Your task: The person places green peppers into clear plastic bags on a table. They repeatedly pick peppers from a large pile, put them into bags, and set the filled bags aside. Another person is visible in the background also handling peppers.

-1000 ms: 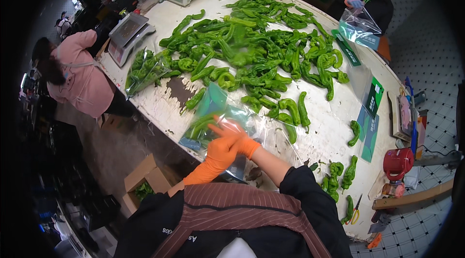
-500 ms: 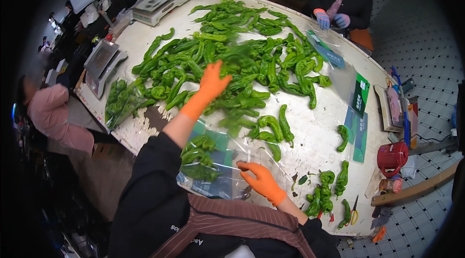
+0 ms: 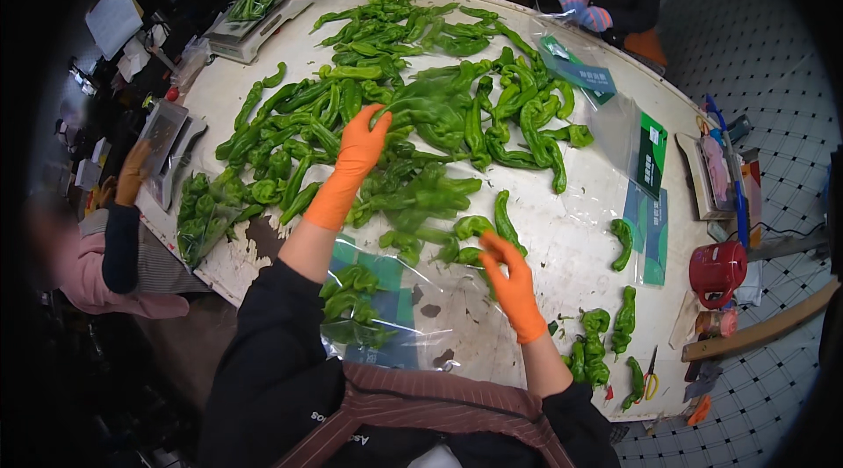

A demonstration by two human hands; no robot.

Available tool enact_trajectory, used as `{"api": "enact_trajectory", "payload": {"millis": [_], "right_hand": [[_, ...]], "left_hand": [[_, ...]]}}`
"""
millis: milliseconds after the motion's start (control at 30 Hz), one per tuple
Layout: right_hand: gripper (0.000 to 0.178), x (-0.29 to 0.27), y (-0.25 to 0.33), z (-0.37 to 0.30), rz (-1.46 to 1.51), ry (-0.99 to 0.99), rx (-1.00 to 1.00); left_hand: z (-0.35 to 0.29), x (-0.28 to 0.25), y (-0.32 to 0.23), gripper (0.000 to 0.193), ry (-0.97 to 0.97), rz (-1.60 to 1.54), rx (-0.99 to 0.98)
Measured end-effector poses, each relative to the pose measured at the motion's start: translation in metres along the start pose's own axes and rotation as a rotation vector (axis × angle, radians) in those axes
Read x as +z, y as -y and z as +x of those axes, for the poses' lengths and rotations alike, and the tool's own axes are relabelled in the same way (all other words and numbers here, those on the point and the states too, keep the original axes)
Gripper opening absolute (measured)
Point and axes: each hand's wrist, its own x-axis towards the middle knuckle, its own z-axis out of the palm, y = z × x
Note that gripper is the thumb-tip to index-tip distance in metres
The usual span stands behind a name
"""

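Note:
A broad heap of green peppers [image 3: 290, 104] covers the middle of the white table. My left hand [image 3: 351, 161], in an orange glove, reaches into the heap with thumb and forefinger apart; its other fingers are partly hidden. Peppers right beside it are smeared by motion. My right hand [image 3: 516, 292], also orange-gloved, hovers over the near side with fingers spread and nothing in them. Between my forearms lies a clear plastic bag [image 3: 386, 314] with green and blue print. Several peppers [image 3: 349, 292] are inside its left part.
At left are a filled pepper bag [image 3: 200, 220], a scale [image 3: 167, 147] and a co-worker's gloved hand [image 3: 133, 174]. Flat printed bags [image 3: 645, 235] lie at right, near loose peppers [image 3: 595, 345] and yellow-handled scissors [image 3: 651, 385]. A red mug [image 3: 716, 273] stands on the right edge. Another person's gloved hands [image 3: 584, 10] are across the table.
My right hand has left the bag's mouth and moved up and right. My left hand has shifted slightly left. Greens now lie on the far scale, and a co-worker's hand reaches the left scale.

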Motion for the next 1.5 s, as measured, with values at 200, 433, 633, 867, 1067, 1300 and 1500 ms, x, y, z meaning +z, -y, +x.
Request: {"api": "enact_trajectory", "payload": {"millis": [200,433,633,867,1067,1300,1500], "right_hand": [[0.053,0.004,0.032,0.035,0.798,0.127,0.279],[0.055,0.009,0.054,-0.019,0.286,0.094,-0.257],[0.054,-0.020,0.059,-0.050,-0.334,-0.057,-0.641],[0.055,-0.046,0.046,-0.088,-0.107,0.047,-0.401],[0.055,-0.079,0.021,-0.115,-0.001,0.703,0.077],[0.052,0.001,-0.018,-0.096,0.357,0.607,0.186],[0.051,0.071,-0.025,-0.085,0.227,0.709,-0.035]], "left_hand": [[-0.084,-0.035,-0.091,0.038,0.329,-0.431,-0.401],[-0.164,-0.047,-0.101,0.051,0.231,-0.672,-0.205],[-0.278,-0.052,-0.111,0.077,0.250,0.304,0.162],[-0.333,-0.041,-0.062,0.043,0.386,0.634,0.193],[-0.334,-0.064,-0.091,0.014,0.095,0.377,0.207],[-0.339,-0.080,-0.122,0.017,0.006,0.316,0.222],[-0.339,-0.092,-0.131,0.018,-0.039,0.296,0.252]]}}
